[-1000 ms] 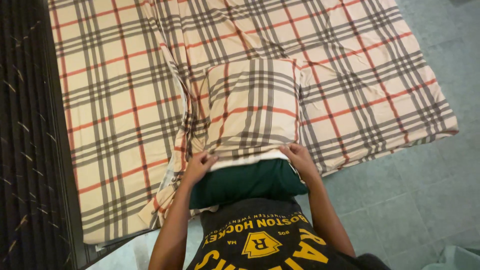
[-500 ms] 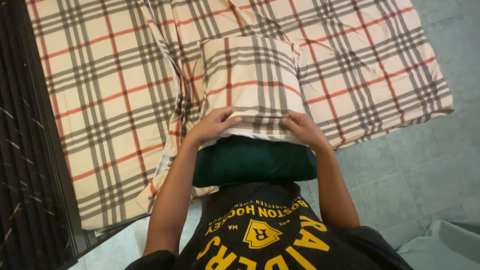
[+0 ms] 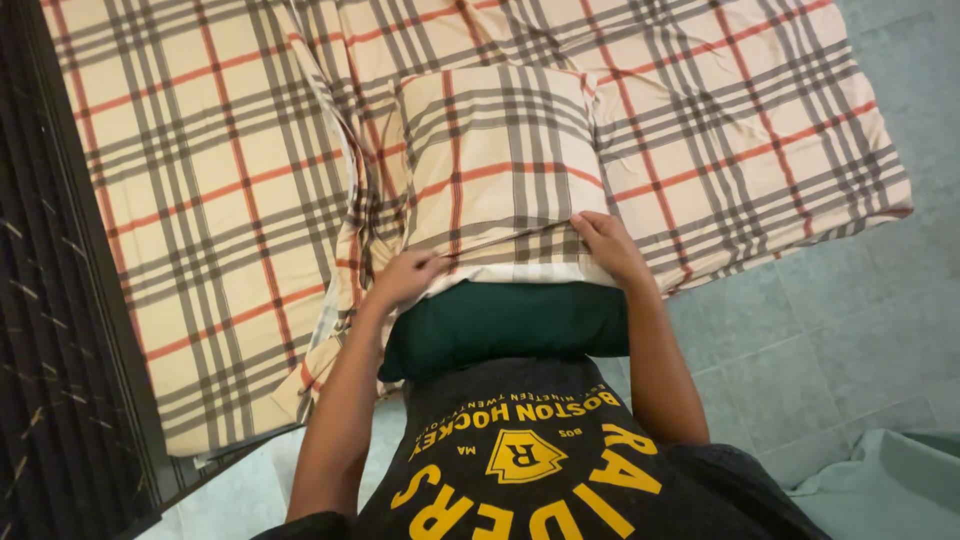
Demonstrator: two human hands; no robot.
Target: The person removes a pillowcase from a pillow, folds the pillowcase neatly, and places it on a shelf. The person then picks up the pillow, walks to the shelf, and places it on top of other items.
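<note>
Change: the case (image 3: pixel 495 165) reaches a little lower over the pillow (image 3: pixel 505 322) than half a second ago; both hands sit lower at its hem.
Mattress (image 3: pixel 200 200): large, flat, in cream plaid cloth with red and grey lines, lying on a grey tiled floor (image 3: pixel 820 330).
Case: same plaid cloth, rectangular, slightly wrinkled, on the mattress.
Pillow: dark green, plump, its near end bare against the person's shirt.
Left hand (image 3: pixel 405 278): fingers curled, pinching the hem's left corner.
Right hand (image 3: pixel 608 245): closed over the hem's right corner, forearm straight.
</note>
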